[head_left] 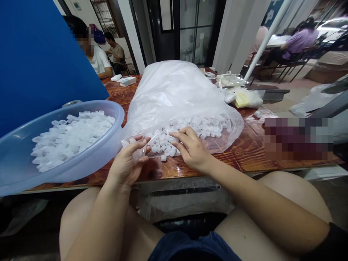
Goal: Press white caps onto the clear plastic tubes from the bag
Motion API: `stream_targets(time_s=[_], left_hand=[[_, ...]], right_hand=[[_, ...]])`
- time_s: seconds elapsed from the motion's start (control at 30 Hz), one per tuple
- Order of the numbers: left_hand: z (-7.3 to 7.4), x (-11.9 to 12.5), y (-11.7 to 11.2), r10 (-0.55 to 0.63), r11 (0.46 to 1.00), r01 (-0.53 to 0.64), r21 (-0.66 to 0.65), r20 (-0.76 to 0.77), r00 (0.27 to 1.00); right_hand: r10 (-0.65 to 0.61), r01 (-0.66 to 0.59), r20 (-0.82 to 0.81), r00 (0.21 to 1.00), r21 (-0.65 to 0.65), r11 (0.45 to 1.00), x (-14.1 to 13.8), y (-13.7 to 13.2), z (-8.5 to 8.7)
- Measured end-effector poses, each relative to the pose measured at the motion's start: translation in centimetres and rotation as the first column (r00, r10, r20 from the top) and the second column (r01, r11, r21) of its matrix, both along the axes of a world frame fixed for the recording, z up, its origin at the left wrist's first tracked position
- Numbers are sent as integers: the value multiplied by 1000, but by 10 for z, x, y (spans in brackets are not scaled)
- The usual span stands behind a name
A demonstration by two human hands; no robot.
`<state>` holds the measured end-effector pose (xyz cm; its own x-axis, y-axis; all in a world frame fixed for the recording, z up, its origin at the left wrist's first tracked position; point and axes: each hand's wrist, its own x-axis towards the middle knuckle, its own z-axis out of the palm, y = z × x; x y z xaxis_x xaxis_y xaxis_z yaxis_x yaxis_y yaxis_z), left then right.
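My left hand is curled around a small clear plastic piece at the table's front edge, just right of the pale blue basin. My right hand lies palm down on the heap of small white plastic caps spilling from the mouth of a big clear plastic bag; its fingers are spread over the caps. Whether a cap is pinched under them is hidden. The pale blue basin at the left holds several more white caps.
The wooden table carries small white boxes at the back and more plastic bags to the right. A blue panel stands at the left. Other people sit at the far left and far right. My knees are under the table edge.
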<state>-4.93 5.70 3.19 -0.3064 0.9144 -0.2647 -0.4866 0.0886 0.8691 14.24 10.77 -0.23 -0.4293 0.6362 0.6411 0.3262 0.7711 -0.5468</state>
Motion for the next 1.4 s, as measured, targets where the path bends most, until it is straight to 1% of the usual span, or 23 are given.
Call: stream_targets(time_s=[0.1,0.17,0.2,0.23,0.3,0.33,0.4,0.43,0.5,0.57,0.6,0.63,0.73,0.8,0.87,0.93,1.0,1.1,1.17,1.3,1.37,1.4], left_hand=[[2,4,-4,-103,995,101,21,118,988],[0,9,-5,-151,988,147,39,139,979],[-1,11,-6,-168,985,163,55,119,979],[-3,13,-6,-184,981,179,71,75,980],[-8,17,-7,-219,969,225,100,-68,973],[-9,18,-8,-246,959,264,107,-155,957],[-11,20,-10,-302,928,356,110,-340,891],[-11,20,-12,-323,910,401,105,-426,845],[-10,21,-16,-340,878,469,96,-563,754],[-9,21,-19,-341,853,513,92,-647,682],[-8,21,-21,-341,841,534,88,-679,650],[-7,21,-23,-342,827,555,83,-711,615],[-5,19,-26,-360,784,619,37,-786,503],[-3,18,-28,-405,754,657,-19,-800,442],[0,18,-29,-450,730,680,-70,-798,401],[1,18,-30,-475,720,686,-101,-792,382],[2,19,-30,-495,720,684,-120,-779,385],[3,20,-31,-524,715,686,-134,-753,398],[4,21,-31,-529,713,686,-143,-752,394],[6,24,-31,-495,732,660,-169,-798,344],[6,25,-31,-476,733,661,-160,-814,331],[5,25,-31,-469,733,664,-147,-816,338]], right_hand=[[130,-129,-31,991,47,991,-1,-2,0],[175,-173,-42,984,40,984,-2,-3,-1],[173,-173,-44,984,22,985,-2,-3,-1],[160,-160,-49,986,-4,987,-2,-3,-1],[122,-127,-66,990,-71,989,-2,-3,1],[103,-112,-85,991,-113,987,-1,-3,3],[80,-113,-160,984,-210,971,1,-4,11],[85,-141,-216,973,-263,954,2,-5,15],[131,-254,-337,932,-353,900,5,-9,25],[208,-368,-400,893,-382,847,9,-13,34],[249,-401,-397,884,-367,839,11,-14,37],[286,-417,-375,882,-338,844,13,-15,40],[361,-426,-275,891,-236,873,19,-15,46],[411,-455,-221,885,-218,863,23,-14,47],[461,-492,-176,869,-228,840,27,-13,49],[500,-518,-137,855,-249,818,31,-14,52],[525,-532,-102,845,-261,806,35,-15,55],[539,-536,-67,840,-269,800,39,-16,58],[540,-532,-46,840,-262,805,40,-18,58],[492,-475,19,870,-232,849,39,-23,58],[421,-394,58,905,-257,883,36,-27,58],[377,-341,86,922,-277,898,35,-29,59]])
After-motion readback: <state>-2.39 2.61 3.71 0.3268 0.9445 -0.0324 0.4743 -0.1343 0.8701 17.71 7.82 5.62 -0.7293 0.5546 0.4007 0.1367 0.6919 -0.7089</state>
